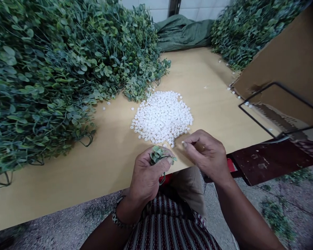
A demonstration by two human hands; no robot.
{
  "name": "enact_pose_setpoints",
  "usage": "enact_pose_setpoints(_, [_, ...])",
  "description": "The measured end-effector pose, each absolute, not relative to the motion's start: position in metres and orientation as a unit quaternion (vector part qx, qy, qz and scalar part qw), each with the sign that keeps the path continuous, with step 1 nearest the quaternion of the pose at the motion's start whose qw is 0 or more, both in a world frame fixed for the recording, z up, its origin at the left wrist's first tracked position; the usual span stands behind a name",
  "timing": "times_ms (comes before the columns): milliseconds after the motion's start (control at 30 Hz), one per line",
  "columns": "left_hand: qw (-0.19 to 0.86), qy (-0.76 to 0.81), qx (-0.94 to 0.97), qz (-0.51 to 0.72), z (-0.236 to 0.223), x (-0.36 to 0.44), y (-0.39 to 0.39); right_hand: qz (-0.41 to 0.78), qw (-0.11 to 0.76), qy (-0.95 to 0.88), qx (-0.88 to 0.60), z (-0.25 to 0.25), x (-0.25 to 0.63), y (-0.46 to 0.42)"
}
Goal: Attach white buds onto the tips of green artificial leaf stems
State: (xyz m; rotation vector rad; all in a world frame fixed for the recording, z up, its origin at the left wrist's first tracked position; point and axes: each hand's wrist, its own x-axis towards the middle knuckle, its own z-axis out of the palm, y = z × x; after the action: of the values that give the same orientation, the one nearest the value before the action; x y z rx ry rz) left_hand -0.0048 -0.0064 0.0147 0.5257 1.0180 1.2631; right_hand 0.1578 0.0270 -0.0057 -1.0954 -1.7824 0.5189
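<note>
Near the table's front edge, my left hand (148,172) is closed around a sprig of artificial leaves (158,155); its stem hangs below the fist. To its right, my right hand (208,152) pinches a small white piece (183,142) between thumb and index finger, apart from the sprig. The piece looks like the small white plastic rings in the pile (163,116) just beyond both hands.
Bushy artificial greenery (67,59) covers the table's left side, with more greenery (250,31) at the back right. A green cloth sack (185,33) lies at the back. On the right stand a cardboard piece (281,66), a black wire frame (258,121) and a dark red board (271,163).
</note>
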Motion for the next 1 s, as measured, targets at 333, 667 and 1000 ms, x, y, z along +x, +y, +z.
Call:
enact_pose_setpoints(333, [0.68,0.442,0.268,0.519,0.017,0.003,-0.012,0.493,0.568,-0.527,-0.397,-0.015,0.142,-0.001])
enact_pose_setpoints(667, [0.637,0.441,0.332,0.539,0.007,0.004,-0.016,0.504,0.586,-0.498,-0.394,-0.019,0.138,-0.008])
enact_pose_setpoints(1000, [0.587,0.472,0.359,0.551,-0.001,-0.004,-0.012,0.386,0.551,-0.59,-0.446,-0.015,0.142,-0.005])
